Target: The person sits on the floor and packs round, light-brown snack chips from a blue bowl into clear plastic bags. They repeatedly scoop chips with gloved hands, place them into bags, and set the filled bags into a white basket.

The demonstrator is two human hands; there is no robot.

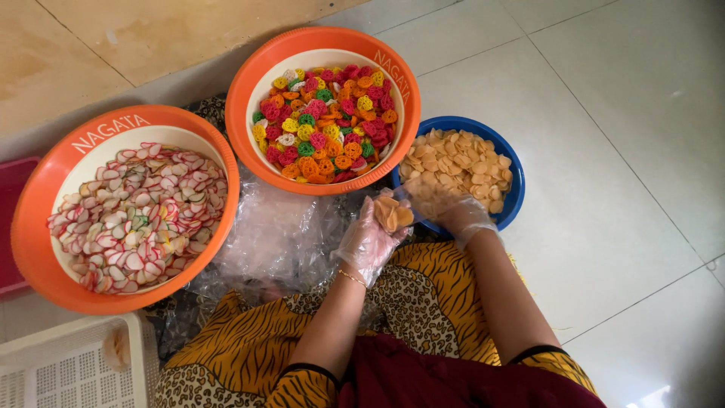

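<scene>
Fingers of the gloved left hand [370, 238] curl around a small stack of pale orange crackers [393, 214]; the gloved right hand [451, 210] reaches over the blue bowl [516, 189] rim, its finger state indeterminate through blur. Three bowls noted: two orange bowls [34, 227] with white lettering on their rims, one blue. Crumpled clear plastic bags [276, 238] lie between them, a white crate [68, 363] sits lower left, and open tiled floor [627, 136] extends rightward.

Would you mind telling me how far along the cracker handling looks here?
Done: nothing visibly finished; no filled bags show. In hand: the gloved left hand holds a small stack of pale orange round crackers, while the gloved right hand reaches into the blue round bowl. Left: that bowl, the orange basin of multicoloured crackers and the orange basin of pink-edged crackers look full.
</scene>
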